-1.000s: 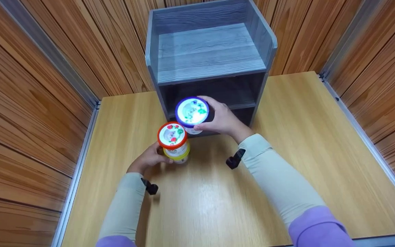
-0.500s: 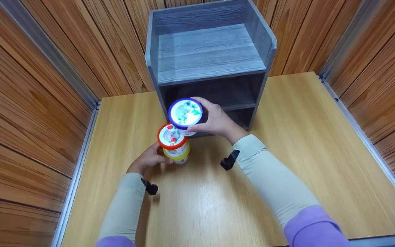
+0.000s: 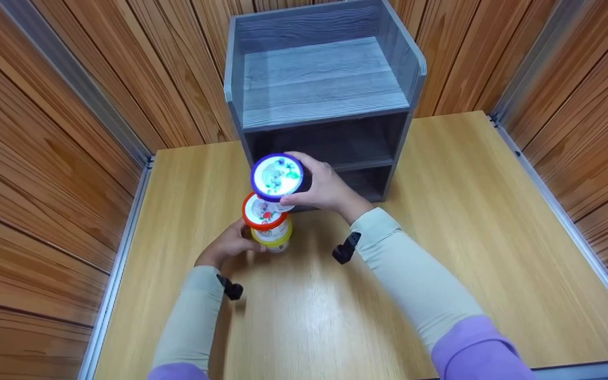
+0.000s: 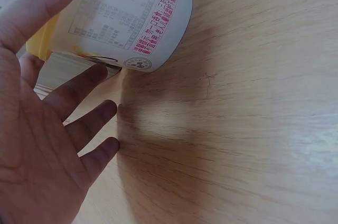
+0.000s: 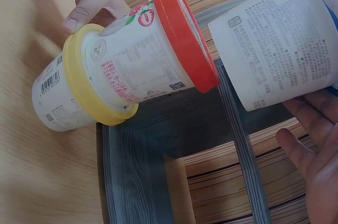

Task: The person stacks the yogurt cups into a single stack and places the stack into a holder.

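Note:
Two white printed cups stand stacked on the table: a yellow-lidded cup [image 4: 132, 18] below and a red-lidded cup [image 5: 142, 55] upright on its lid. My left hand [image 3: 228, 245] holds the lower cup near its yellow lid between thumb and index finger; its other fingers are spread apart in the left wrist view. My right hand [image 3: 322, 187] grips a blue-lidded cup [image 5: 274, 44] at its lid. That cup hangs just above the stack, overlapping the back of the red lid in the head view. In the right wrist view a narrow gap separates its base from the red lid.
A grey wooden shelf unit [image 3: 325, 79] stands right behind the cups, with a walled top and two compartments under it. Wooden panel walls [image 3: 35, 184] enclose the table [image 3: 304, 316] at the back and sides.
My right hand has carried the blue-lidded cup left and slightly toward me, from beside the stack to over the red lid. The left hand and the stacked cups have stayed put.

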A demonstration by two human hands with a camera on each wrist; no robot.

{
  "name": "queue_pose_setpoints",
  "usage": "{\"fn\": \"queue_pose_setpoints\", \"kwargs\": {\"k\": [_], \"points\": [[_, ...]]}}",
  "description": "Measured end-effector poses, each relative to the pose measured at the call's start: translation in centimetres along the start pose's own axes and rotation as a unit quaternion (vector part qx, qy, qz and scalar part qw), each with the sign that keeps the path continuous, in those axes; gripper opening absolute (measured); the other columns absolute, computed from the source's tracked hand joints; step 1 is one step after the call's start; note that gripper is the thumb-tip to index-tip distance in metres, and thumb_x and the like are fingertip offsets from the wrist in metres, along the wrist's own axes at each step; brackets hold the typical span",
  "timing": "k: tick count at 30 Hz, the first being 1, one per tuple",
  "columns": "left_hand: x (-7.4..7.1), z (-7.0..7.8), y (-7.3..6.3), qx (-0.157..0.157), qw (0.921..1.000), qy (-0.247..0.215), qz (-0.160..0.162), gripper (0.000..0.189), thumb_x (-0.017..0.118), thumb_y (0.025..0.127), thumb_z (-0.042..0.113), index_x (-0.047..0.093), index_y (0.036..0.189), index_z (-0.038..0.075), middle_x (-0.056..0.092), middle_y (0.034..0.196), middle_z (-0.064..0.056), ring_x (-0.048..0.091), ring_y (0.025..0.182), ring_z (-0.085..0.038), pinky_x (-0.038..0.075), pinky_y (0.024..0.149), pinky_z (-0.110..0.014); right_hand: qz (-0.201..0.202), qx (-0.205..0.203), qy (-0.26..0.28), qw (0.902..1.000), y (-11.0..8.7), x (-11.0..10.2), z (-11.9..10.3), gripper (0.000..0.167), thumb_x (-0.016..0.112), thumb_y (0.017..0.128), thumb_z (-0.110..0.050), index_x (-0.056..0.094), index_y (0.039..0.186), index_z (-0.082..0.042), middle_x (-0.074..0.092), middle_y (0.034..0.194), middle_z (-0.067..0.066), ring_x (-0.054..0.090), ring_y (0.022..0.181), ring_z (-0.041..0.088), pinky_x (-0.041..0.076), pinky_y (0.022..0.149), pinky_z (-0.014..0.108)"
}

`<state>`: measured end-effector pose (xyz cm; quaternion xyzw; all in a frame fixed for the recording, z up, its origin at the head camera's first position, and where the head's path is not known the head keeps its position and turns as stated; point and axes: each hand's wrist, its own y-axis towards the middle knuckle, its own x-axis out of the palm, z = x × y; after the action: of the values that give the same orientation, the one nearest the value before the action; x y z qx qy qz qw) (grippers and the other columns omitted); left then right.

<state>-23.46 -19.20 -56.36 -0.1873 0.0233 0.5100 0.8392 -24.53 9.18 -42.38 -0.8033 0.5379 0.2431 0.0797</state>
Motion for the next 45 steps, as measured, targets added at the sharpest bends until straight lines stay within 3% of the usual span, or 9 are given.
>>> {"fn": "queue_pose_setpoints", "kwargs": {"k": [4, 14, 45], "points": [[0.1, 0.1, -0.1, -0.002, 1.0, -0.002, -0.001, 0.08, 0.089, 0.072, 0.011, 0.054, 0.141, 0.032, 0.052, 0.142, 0.005, 0.038, 0.136, -0.029, 0.019, 0.118, -0.062, -0.003, -0.002, 0.0, 1.0, 0.1, 0.4, -0.1, 0.098, 0.089, 0.07, -0.051, 0.043, 0.151, -0.022, 0.055, 0.144, -0.002, 0.051, 0.129, 0.016, 0.045, 0.108, 0.04], [0.1, 0.0, -0.1, 0.007, 0.9999, -0.014, -0.008, 0.079, 0.086, 0.075, 0.007, 0.053, 0.142, 0.031, 0.052, 0.144, 0.005, 0.036, 0.137, -0.027, 0.009, 0.119, -0.064, -0.017, 0.015, 0.015, 0.9996, 0.3, 1.2, -0.2, 0.098, 0.089, 0.071, -0.052, 0.041, 0.152, -0.023, 0.054, 0.145, -0.002, 0.051, 0.13, 0.015, 0.046, 0.106, 0.039], [-0.1, -0.4, 0.0, 0.039, 0.9991, -0.007, -0.017, 0.084, 0.086, 0.075, 0.004, 0.05, 0.144, 0.035, 0.049, 0.146, 0.01, 0.034, 0.139, -0.023, 0.004, 0.121, -0.062, -0.037, 0.037, 0.026, 0.9983, 1.0, 3.4, -0.6, 0.096, 0.088, 0.073, -0.05, 0.038, 0.152, -0.028, 0.05, 0.147, -0.004, 0.05, 0.13, 0.017, 0.046, 0.107, 0.046]]}}
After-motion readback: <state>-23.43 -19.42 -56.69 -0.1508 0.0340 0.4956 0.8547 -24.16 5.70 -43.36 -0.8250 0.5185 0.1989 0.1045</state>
